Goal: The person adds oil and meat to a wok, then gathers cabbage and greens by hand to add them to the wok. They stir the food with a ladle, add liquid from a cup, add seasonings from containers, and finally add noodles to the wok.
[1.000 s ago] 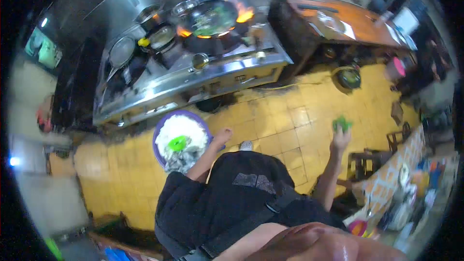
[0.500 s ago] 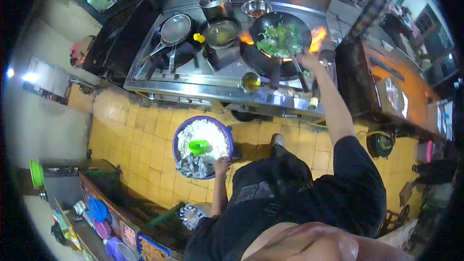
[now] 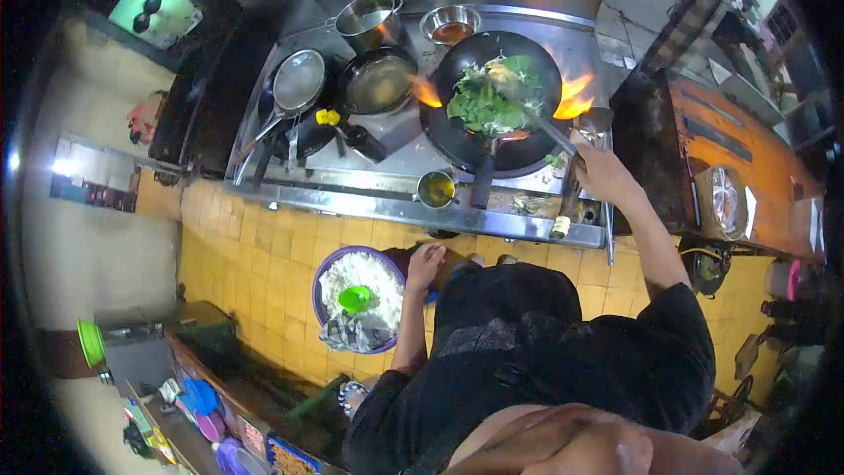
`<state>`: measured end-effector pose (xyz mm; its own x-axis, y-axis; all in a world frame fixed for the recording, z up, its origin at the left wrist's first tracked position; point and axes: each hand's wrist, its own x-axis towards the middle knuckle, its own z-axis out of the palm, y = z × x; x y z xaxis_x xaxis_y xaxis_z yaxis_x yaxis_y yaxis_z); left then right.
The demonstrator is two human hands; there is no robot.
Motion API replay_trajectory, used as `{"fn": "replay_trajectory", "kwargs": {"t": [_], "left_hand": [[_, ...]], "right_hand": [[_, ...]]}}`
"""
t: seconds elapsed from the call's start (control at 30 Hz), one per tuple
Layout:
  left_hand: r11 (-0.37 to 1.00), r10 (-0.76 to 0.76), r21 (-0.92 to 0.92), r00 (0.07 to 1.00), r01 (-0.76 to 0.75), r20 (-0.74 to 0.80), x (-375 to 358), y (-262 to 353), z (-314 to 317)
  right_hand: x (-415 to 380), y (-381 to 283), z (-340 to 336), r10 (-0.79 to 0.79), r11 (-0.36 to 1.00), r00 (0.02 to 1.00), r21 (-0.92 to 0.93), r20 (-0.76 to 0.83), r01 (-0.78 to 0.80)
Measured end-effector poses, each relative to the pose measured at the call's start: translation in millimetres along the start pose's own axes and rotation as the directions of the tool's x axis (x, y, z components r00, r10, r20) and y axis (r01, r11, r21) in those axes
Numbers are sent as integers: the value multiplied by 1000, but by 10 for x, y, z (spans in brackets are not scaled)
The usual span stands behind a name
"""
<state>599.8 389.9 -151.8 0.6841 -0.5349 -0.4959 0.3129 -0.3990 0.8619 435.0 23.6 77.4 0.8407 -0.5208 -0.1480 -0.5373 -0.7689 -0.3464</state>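
My right hand [image 3: 607, 174] is closed around the handle of a wok spatula [image 3: 557, 135]. Its working end is buried in leafy greens [image 3: 492, 101] and pale shreds inside a large black wok [image 3: 457, 148], so its exact shape is hidden. Flames [image 3: 573, 98] rise at both sides of the wok. My left hand [image 3: 425, 266] hangs low before the stove, fingers loosely apart, with nothing visible in it. Beside it stands a purple tub [image 3: 318, 286] of white rice [image 3: 365, 271], holding a green cup [image 3: 354, 299] and a grey cloth [image 3: 352, 334].
On the steel stove [image 3: 352, 198] stand a pan of liquid [image 3: 380, 84], a tall pot [image 3: 367, 25], a strainer [image 3: 299, 79], a metal bowl [image 3: 450, 26], a dark bottle [image 3: 362, 142] and a cup of oil [image 3: 435, 189]. An orange counter [image 3: 730, 167] lies right.
My right hand has moved right and down from the wok's edge, still on the spatula. My left hand has left the tub's rim and moved up toward the stove. The view has shifted.
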Motion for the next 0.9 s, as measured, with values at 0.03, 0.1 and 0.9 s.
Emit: {"fn": "replay_trajectory", "kwargs": {"t": [0.03, 0.1, 0.9], "left_hand": [[991, 118, 49, 989, -123, 91, 122, 37, 44], [979, 105, 142, 962, -144, 251, 160, 451, 182], [990, -102, 130, 913, 55, 395, 1550, 652, 892]], "right_hand": [[-38, -4, -25, 2, 998, 996, -57, 94, 4], [-224, -389, -202, 113, 985, 969, -155, 218, -80], [-54, -519, 610, 240, 924, 971, -304, -5, -230]]}}
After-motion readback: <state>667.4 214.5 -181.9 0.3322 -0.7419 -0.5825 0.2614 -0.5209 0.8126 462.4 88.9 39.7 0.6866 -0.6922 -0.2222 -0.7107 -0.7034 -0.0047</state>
